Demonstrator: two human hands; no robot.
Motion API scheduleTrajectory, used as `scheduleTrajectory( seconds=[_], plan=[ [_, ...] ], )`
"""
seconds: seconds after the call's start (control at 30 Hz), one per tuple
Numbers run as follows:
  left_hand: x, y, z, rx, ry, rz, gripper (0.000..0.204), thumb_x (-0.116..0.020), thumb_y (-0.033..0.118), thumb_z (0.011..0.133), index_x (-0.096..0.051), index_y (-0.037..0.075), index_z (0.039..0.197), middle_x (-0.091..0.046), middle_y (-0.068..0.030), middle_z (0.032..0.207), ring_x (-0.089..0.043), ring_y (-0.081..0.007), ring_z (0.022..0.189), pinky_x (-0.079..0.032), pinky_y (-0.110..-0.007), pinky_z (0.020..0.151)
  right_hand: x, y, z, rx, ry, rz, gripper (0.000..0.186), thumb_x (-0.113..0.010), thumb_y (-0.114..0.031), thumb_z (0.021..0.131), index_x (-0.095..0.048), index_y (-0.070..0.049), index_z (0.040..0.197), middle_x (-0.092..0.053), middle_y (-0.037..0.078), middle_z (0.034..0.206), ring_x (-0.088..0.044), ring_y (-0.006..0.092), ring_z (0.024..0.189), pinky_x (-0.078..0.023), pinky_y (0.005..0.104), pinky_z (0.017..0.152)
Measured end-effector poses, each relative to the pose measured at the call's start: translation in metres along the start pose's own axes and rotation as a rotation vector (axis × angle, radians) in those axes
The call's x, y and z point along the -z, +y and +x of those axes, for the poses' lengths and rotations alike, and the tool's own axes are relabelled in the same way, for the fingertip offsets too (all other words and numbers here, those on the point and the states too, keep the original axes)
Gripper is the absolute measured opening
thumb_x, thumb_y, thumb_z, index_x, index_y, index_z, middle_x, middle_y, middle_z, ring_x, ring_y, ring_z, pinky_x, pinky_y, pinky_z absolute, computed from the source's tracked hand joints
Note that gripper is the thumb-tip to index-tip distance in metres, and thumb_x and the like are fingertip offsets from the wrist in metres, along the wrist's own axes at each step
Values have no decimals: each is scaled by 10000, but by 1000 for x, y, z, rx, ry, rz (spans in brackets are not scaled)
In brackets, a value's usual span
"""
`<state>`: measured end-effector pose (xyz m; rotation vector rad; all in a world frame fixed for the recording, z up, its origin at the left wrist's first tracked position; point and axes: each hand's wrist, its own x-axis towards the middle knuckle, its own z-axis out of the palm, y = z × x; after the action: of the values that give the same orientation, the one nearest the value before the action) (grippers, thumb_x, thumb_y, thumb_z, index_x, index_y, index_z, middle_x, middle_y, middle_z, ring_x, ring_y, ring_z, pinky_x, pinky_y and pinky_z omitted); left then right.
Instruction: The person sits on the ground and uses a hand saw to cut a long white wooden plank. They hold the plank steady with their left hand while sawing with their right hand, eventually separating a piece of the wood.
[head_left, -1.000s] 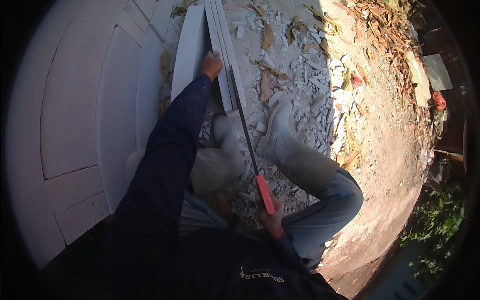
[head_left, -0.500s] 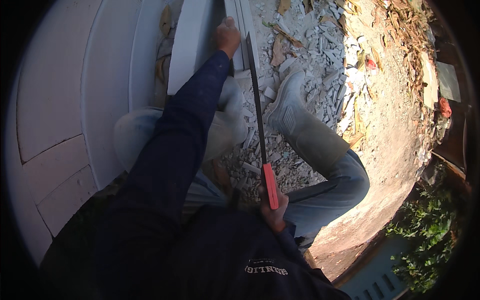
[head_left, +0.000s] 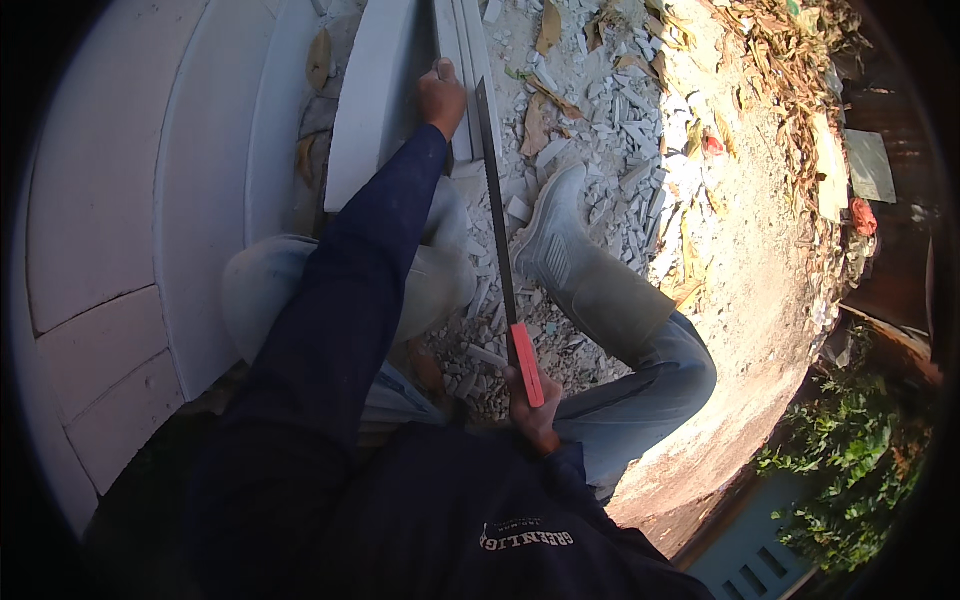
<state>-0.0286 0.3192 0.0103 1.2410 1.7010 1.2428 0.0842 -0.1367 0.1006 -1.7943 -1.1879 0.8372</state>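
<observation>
My right hand [head_left: 535, 408] grips the red handle of a handsaw [head_left: 525, 365], low in front of my body. The saw's long dark blade [head_left: 498, 200] points away from me, its far end against the right side of long white strips [head_left: 470, 90]. My left hand [head_left: 442, 100] is closed at the left edge of these strips, thumb uppermost; its fingertips are partly hidden. Left of the strips stands a white block or channel-like piece [head_left: 365, 110]. Both my legs are bent, with a grey rubber boot [head_left: 560, 230] just right of the blade.
Broken white chips [head_left: 625, 150] and dry leaves [head_left: 535, 122] cover the ground ahead. A pale block wall with steps [head_left: 205, 180] rises on the left. Sunlit ground [head_left: 745, 300] lies to the right, with leaf litter and a green bush [head_left: 845, 455] beyond.
The whole view has shifted slightly. Relative to my boots, the saw and right hand have slid a little forward. My left hand keeps its place on the strips.
</observation>
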Motion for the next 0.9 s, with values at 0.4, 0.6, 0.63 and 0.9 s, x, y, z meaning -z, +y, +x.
scheduleTrajectory(
  seconds=[0.4,0.6,0.63,0.9],
  plan=[
    [8,-16,3,10,45,1,514,-453,369,1026,-696,-70,915,-659,-312,813,-639,-487,807,-491,-505,779,-48,-25,84,-154,-109,61,395,-679,-107,947,-622,47,1306,-720,175,1153,-647,123,1045,-489,284,905],
    [10,0,-4,-42,54,72,509,-455,370,1018,-694,-70,928,-663,-321,825,-644,-519,848,-492,-525,767,-43,-26,98,-73,-63,59,286,-694,-130,947,-671,55,1163,-712,101,935,-607,104,857,-493,284,795],
    [7,-1,-5,-26,34,33,511,-457,370,1017,-691,-72,915,-663,-319,817,-642,-521,843,-490,-527,761,-50,-39,132,-96,-90,86,218,-697,-130,945,-696,59,1054,-681,69,816,-559,92,750,-487,287,719],
    [7,-3,3,-25,47,-100,565,-466,383,1032,-655,-97,802,-594,-239,616,-601,-378,607,-476,-460,674,-43,-10,76,-15,-46,25,253,-676,-125,950,-670,50,1133,-631,50,776,-529,108,700,-475,286,687]
  ],
)
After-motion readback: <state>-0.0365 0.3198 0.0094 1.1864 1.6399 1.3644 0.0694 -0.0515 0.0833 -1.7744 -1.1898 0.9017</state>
